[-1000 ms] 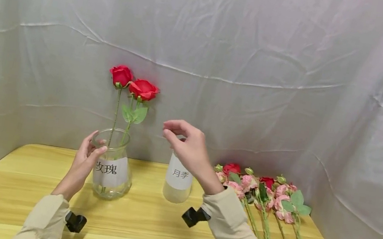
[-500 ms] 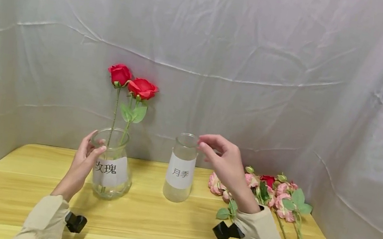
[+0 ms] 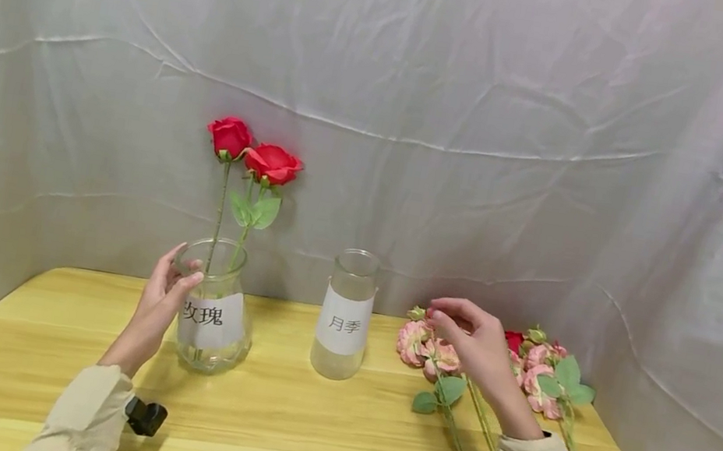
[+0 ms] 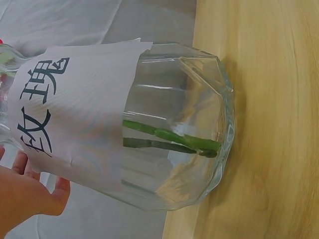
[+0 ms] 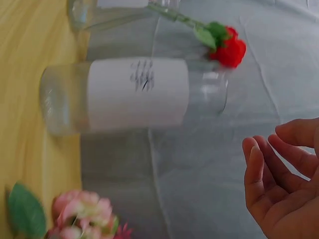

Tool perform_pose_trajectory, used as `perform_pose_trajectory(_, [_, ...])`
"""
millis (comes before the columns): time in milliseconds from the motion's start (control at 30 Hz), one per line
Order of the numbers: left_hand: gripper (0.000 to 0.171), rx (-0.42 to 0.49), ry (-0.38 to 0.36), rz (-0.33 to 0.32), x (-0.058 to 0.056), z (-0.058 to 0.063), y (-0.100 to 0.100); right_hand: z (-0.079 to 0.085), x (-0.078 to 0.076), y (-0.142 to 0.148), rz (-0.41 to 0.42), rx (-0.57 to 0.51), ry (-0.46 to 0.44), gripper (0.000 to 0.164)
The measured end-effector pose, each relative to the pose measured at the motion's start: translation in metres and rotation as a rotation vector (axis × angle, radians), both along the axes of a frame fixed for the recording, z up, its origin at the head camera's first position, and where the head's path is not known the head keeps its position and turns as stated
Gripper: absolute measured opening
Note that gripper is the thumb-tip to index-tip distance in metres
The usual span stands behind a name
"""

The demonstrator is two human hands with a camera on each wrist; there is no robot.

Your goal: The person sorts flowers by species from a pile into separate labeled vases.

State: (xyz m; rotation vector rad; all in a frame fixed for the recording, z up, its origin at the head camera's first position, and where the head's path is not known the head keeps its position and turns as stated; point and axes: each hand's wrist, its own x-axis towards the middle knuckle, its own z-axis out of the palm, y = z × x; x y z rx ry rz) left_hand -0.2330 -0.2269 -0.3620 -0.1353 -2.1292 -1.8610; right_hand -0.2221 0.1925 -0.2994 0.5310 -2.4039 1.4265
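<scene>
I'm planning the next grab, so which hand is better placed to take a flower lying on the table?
Right, most likely: the right hand holds nothing and is closer to the loose flowers, while the left hand grips the vase holding red roses.

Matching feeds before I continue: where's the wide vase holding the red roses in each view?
Head: wide vase left of centre.
Left wrist: wide vase sideways, left to middle, cut by the left edge.
Right wrist: wide vase at the top, left of centre, partly cropped.
Shared landmark: wooden table, low in head, right in left wrist, left in right wrist.
</scene>
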Motion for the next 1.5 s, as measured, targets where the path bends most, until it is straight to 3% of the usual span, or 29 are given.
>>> perform_pose_trajectory(500, [0.070,0.019,0.000,-0.015,-0.001,0.000,-0.001,-0.042,-0.014,0.069,-0.147,0.036,-0.183,0.038])
perform_pose_trajectory(767, [0.069,0.020,0.004,-0.004,-0.002,0.001,-0.002,-0.055,-0.014,0.087,-0.137,0.002,-0.209,0.037])
perform_pose_trajectory(1067, [0.069,0.013,0.000,-0.008,0.000,0.002,0.000,-0.073,-0.009,0.108,-0.144,0.065,-0.211,0.032])
perform_pose_trajectory(1367, [0.068,0.005,-0.001,0.005,0.000,0.002,0.002,-0.082,-0.007,0.116,-0.074,0.044,-0.361,0.034])
perform_pose_trajectory(1500, [0.068,0.002,-0.002,0.008,0.001,0.001,0.002,-0.086,-0.007,0.117,-0.069,0.039,-0.389,0.035])
